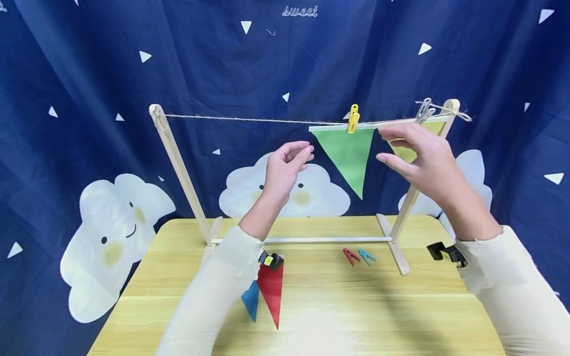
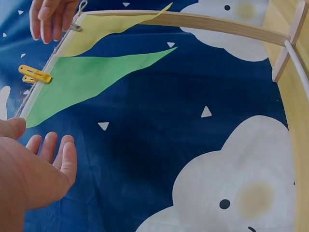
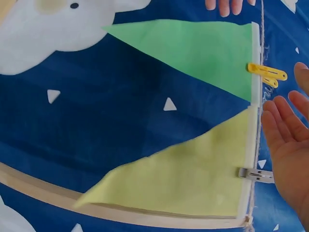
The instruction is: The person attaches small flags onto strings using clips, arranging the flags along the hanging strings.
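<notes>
And the green flag (image 1: 347,155) is held on the string (image 1: 236,118) by the yellow clip (image 1: 353,118), set near the middle of its white top edge (image 1: 327,128)! That edge is stretched left to right along the string, the point hung downward. To the left, just below the top corner, the left hand (image 1: 285,170) is raised, thumb and fingers apart in its wrist view, nothing held. To the right, the right hand (image 1: 425,155) is lifted, thumb and fingers spread, nothing gripped; whether the edge is brushed by a fingertip cannot be told. So the flag is framed between the two, and the clip is judged nearer to the right fingers, off to their left. Farther right, the yellow flag (image 3: 193,169) is pinned by a metal clip (image 3: 256,175). Down on the table (image 1: 320,306), a red clip (image 1: 351,256) and a blue clip (image 1: 367,256) are laid side by side; nearer and left, a red flag (image 1: 272,291) and a blue flag (image 1: 251,300) are partly hidden by the left sleeve (image 1: 209,291).
</notes>
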Action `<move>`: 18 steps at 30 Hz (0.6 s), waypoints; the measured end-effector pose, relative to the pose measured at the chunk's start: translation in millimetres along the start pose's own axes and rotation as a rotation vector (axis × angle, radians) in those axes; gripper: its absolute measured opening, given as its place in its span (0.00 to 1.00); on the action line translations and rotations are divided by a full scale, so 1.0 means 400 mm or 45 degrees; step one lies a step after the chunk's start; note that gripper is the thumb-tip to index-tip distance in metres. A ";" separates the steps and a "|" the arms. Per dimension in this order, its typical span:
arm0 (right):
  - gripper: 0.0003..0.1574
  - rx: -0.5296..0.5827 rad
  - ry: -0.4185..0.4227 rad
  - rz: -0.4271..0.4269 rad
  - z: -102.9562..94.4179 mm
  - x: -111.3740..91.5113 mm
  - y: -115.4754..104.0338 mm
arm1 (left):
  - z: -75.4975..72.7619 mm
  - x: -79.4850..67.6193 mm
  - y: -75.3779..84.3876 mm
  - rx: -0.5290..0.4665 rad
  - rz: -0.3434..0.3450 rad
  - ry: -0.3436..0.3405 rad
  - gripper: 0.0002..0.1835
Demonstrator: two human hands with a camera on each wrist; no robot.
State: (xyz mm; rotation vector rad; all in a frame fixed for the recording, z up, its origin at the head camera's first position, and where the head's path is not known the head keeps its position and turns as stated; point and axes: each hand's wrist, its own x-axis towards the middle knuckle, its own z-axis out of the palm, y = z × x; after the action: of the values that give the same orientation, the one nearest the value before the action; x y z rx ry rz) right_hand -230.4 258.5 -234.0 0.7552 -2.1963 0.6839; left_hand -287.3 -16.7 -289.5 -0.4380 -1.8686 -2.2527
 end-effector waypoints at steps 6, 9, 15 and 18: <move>0.33 0.107 0.036 0.021 0.032 -0.044 0.005 | -0.019 -0.031 -0.007 0.024 -0.016 -0.016 0.16; 0.33 0.134 0.046 0.031 0.047 -0.065 0.002 | -0.027 -0.043 -0.014 0.036 -0.007 -0.024 0.16; 0.34 0.223 0.050 0.020 0.082 -0.103 -0.001 | -0.053 -0.067 -0.027 0.087 0.030 -0.060 0.16; 0.35 0.237 0.045 0.013 0.100 -0.125 0.004 | -0.067 -0.080 -0.037 0.118 0.038 -0.084 0.17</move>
State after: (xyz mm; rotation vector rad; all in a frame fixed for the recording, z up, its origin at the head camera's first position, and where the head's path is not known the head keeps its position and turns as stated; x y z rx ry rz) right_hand -220.2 248.7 -296.4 0.8193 -2.1265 0.9099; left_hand -264.9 -41.8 -318.5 -0.5274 -1.9754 -2.1467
